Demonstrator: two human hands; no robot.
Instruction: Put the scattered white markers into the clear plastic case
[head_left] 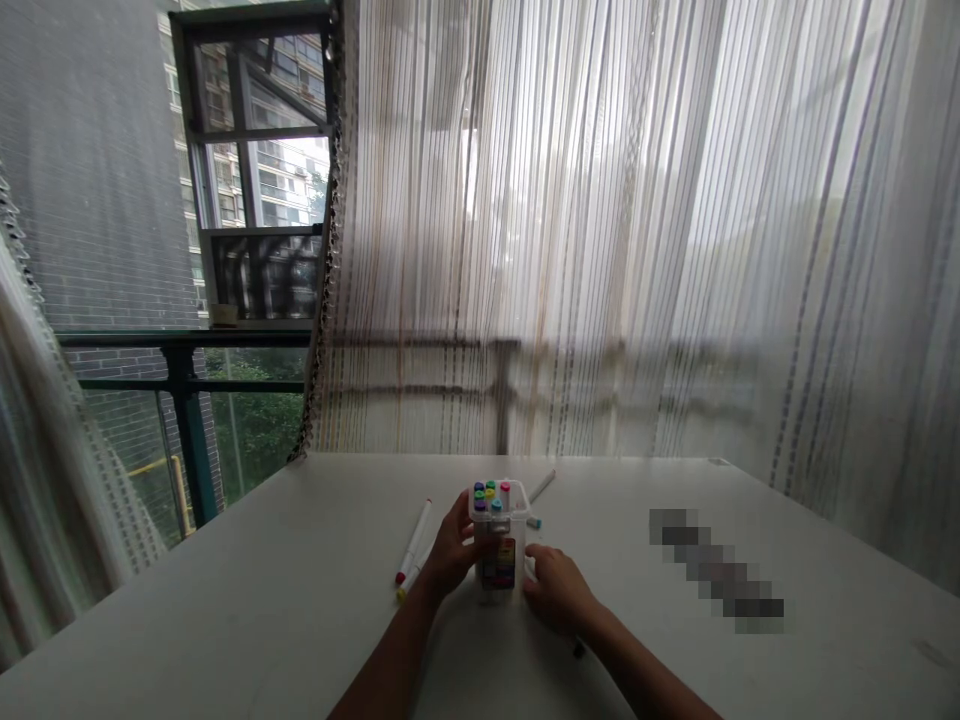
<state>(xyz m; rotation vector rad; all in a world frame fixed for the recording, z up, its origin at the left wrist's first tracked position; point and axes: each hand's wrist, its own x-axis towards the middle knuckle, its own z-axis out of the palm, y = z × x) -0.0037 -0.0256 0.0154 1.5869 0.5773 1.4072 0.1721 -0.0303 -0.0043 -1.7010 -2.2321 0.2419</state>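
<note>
A clear plastic marker box (499, 545) stands upright on the white table (300, 600), with several coloured marker caps showing at its top. My left hand (450, 550) is wrapped round the box's left side. My right hand (556, 590) rests on the table at the box's lower right, fingers curled near its base; what they hold, if anything, is hidden. A red-tipped white marker (414, 541) lies loose to the left of the box. Another white marker (541, 486) lies behind the box, and one with a teal tip (532, 522) pokes out at its right.
A sheer striped curtain (637, 230) hangs behind the table's far edge. At the left an open window (255, 170) and a green railing (184, 400) show. A blurred patch (712, 570) covers something on the right of the table.
</note>
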